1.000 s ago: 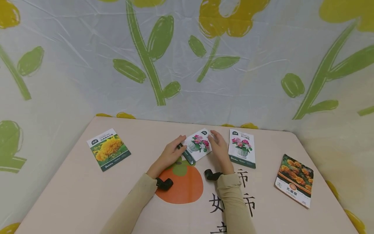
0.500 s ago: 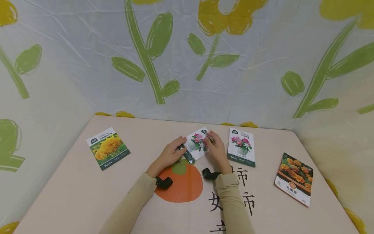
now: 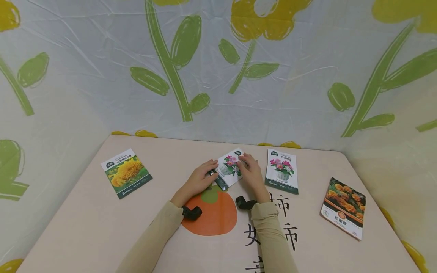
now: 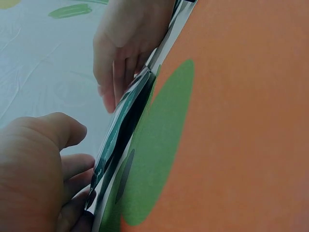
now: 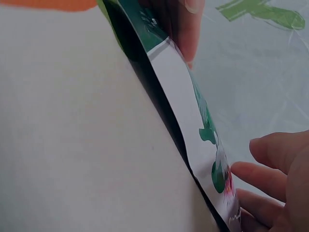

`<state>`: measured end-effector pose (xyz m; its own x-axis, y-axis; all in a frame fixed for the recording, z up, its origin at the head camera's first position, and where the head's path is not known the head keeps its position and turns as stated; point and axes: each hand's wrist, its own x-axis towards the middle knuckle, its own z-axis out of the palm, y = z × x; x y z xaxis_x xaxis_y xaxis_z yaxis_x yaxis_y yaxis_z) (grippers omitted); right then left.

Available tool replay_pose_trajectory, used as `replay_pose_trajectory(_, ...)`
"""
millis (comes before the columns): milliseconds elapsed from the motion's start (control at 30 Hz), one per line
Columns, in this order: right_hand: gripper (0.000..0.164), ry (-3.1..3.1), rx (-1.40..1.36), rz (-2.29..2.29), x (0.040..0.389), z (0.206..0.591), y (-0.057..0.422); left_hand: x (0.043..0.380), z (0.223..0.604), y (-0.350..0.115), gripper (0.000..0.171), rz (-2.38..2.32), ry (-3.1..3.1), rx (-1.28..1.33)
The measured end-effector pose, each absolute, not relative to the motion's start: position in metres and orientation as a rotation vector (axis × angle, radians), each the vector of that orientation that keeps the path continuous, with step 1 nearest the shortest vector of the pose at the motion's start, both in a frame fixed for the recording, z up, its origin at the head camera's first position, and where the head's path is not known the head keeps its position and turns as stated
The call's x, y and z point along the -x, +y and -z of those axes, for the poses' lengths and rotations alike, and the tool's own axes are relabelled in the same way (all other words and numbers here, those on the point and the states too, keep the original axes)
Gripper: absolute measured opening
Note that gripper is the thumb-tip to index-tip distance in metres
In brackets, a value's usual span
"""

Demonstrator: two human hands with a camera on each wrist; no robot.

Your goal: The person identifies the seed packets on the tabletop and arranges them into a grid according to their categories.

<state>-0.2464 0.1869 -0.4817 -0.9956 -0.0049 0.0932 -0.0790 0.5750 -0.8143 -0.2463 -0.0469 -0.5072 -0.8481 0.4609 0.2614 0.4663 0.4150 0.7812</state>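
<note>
Middle packet [image 3: 228,169]: slanted between both hands, on desk [image 3: 85,227] or just above, uncertain which.
Left hand [image 3: 198,179]: fingers relaxed, touching the lower end, thumb parted.
Right hand [image 3: 253,176]: fingers slightly spread at the opposite end, no pinch visible.
Risk: sliding or buckling, if pushed from both ends.
Neighbours: twin packet [image 3: 282,171], near right; yellow packet [image 3: 126,173], left; orange packet [image 3: 343,208], far right.
</note>
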Motion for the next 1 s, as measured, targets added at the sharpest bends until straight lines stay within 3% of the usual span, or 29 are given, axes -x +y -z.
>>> replay_pose_trajectory(1000, 0.055, -2.822, -0.106, -1.371, 0.2454, 0.4779, 0.1832, 0.2449, 0.5054, -0.0465, 0.050, 1.331, -2.675, 0.962)
